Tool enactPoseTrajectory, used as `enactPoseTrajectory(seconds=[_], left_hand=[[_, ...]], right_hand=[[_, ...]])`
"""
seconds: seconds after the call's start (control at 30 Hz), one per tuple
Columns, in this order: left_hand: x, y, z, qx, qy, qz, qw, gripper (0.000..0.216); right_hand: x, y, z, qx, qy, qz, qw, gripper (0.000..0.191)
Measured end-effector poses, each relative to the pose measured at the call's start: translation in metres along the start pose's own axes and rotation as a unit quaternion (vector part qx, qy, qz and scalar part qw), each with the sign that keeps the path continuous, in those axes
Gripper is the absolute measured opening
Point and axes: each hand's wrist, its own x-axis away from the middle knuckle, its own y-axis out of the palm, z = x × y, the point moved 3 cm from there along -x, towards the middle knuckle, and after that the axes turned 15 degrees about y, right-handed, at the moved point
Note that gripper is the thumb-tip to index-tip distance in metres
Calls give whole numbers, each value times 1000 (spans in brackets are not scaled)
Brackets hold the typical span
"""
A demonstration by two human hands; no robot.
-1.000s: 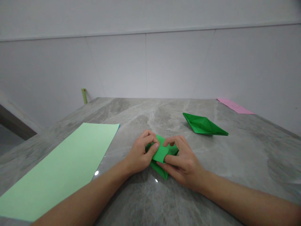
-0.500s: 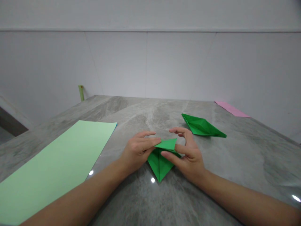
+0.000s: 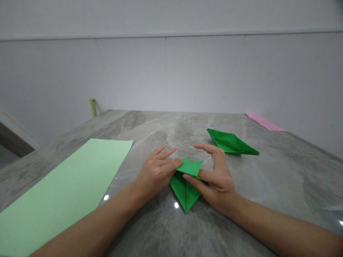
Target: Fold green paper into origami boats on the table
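Between my hands, low over the grey marbled table, is a folded green paper (image 3: 184,191) with a centre crease and a point toward me. Its upper flap stands raised at the far side. My left hand (image 3: 158,171) pinches the flap's left edge, the thumb hidden behind the fingers and two fingers stretched away. On the right side my right hand (image 3: 215,175) grips the fold between thumb and a finger, while its index finger curves out in the air. Beyond the right hand lies a second folded green paper boat shape (image 3: 232,142), touched by neither hand.
Pale green paper sheets (image 3: 72,178) lie at the left, with a blue corner peeking from under them. Pink paper (image 3: 266,122) rests at the far right edge of the marbled table (image 3: 150,125). A white wall (image 3: 128,75) rises behind, with a green strip (image 3: 93,107) by the far left corner.
The folded paper has shifted slightly toward me and right, its raised flap tilting a little differently. My left hand's free fingers have spread further apart.
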Motion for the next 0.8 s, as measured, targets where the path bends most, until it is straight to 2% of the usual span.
enactPoseTrajectory(seconds=[0.17, 0.43, 0.53, 0.6, 0.8], left_hand=[[-1, -1, -1, -19, -12, -7, 1000, 19], [-8, -9, 7, -5, 16, 15, 1000, 24], [-8, -9, 7, -5, 4, 13, 1000, 23], [-8, -9, 7, -3, 0, 8, 1000, 22], [-8, -8, 7, 7, 8, 3, 1000, 21]], right_hand=[[2, -3, -1, -25, -1, 13, 1000, 14], [2, -4, 5, 1, 18, 53, 998, 8], [3, -4, 9, 6, 37, 73, 997, 18], [3, -3, 10, 10, 34, 61, 997, 21], [2, -4, 8, -12, 3, 38, 999, 12]])
